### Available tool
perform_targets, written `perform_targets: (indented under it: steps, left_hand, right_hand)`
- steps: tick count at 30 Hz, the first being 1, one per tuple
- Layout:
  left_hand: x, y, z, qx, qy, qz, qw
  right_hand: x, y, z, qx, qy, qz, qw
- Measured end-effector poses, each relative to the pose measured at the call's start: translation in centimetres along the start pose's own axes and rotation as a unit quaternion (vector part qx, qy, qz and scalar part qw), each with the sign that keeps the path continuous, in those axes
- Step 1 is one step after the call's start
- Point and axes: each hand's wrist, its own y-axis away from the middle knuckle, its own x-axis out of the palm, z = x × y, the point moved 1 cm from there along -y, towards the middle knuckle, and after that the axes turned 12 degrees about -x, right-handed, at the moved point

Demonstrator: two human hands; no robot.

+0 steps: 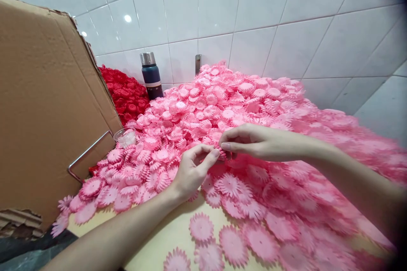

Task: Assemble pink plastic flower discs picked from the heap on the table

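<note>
My left hand (193, 170) reaches in from the lower left with thumb and forefinger pinched together. Coming from the right, my right hand (254, 142) is closed in a pinch too, its fingertips meeting those of the left. Between the fingertips shows the edge of a pink fabric flower (222, 155), mostly covered by the fingers. Behind and below both hands spreads a big heap of pink fabric flowers (251, 89), flat rounds with notched petals and small center holes. Several single ones, such as a pink flower (233, 245), lie flat on the pale yellow tabletop (152, 243).
A large cardboard box (47, 106) stands at the left, with a bent metal rod (90, 150) beside it. Behind are a pile of red flowers (127, 97), a dark blue bottle (151, 77) and a tiled wall (216, 8). A clear plastic cup (125, 136) sits at the heap's left edge.
</note>
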Motion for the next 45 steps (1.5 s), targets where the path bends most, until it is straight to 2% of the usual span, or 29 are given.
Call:
perform_targets:
  steps: [10, 16, 21, 29, 37, 42, 45]
  left_hand:
    - [-0.2, 0.1, 0.1, -0.026, 0.023, -0.001, 0.999]
    - [-0.3, 0.1, 0.2, -0.012, 0.002, 0.006, 1.0]
    - [-0.3, 0.0, 0.5, -0.023, 0.079, 0.046, 0.996]
    - [-0.3, 0.0, 0.5, -0.029, 0.141, 0.068, 0.987]
    - [-0.4, -0.1, 0.6, 0.001, 0.146, 0.032, 0.989]
    - [-0.8, -0.2, 0.9, 0.018, 0.126, -0.027, 0.992]
    - [-0.7, -0.3, 1.0, 0.016, 0.124, -0.016, 0.992]
  right_hand:
    - [0.0, -0.1, 0.1, -0.024, -0.032, 0.011, 0.999]
    - [0.1, -0.1, 0.2, -0.035, -0.017, 0.018, 0.999]
    - [0.2, -0.1, 0.4, -0.038, -0.023, 0.012, 0.999]
    - [0.1, -0.1, 0.6, -0.012, 0.003, 0.004, 1.0]
    - [-0.2, -0.1, 0.7, -0.014, 0.07, -0.053, 0.996]
    - [-0.5, -0.1, 0.7, -0.024, 0.093, -0.104, 0.99]
    - [-0.2, -0.3, 0.6, -0.02, 0.083, -0.107, 0.991]
